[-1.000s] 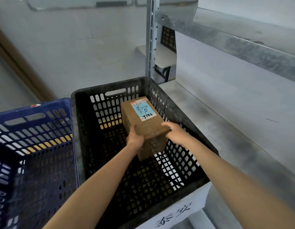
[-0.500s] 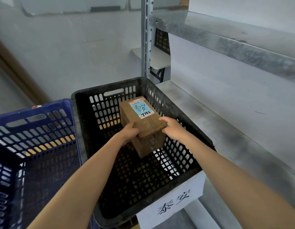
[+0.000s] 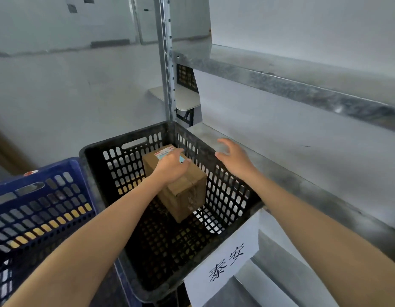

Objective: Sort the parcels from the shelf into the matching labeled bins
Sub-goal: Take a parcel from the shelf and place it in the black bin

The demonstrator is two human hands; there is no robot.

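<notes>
A brown cardboard parcel point(image 3: 185, 193) with a blue label on top stands inside the black perforated bin point(image 3: 234, 196). My left hand point(image 3: 172, 166) lies flat on the parcel's top, covering most of the label. My right hand point(image 3: 235, 158) hovers above the bin's right rim with fingers spread, holding nothing. A white paper label point(image 3: 225, 260) with handwritten characters hangs on the bin's near right corner.
A dark blue perforated bin point(image 3: 37, 209) stands to the left, touching the black one. A grey metal shelf point(image 3: 302, 169) runs along the right, with an upper shelf board point(image 3: 302, 85) above and a steel upright post point(image 3: 166, 63) behind the bin.
The parcel has gone lower into the black bin. My right hand let go of it and lifted off to the right; my left hand shifted from its side onto its top.
</notes>
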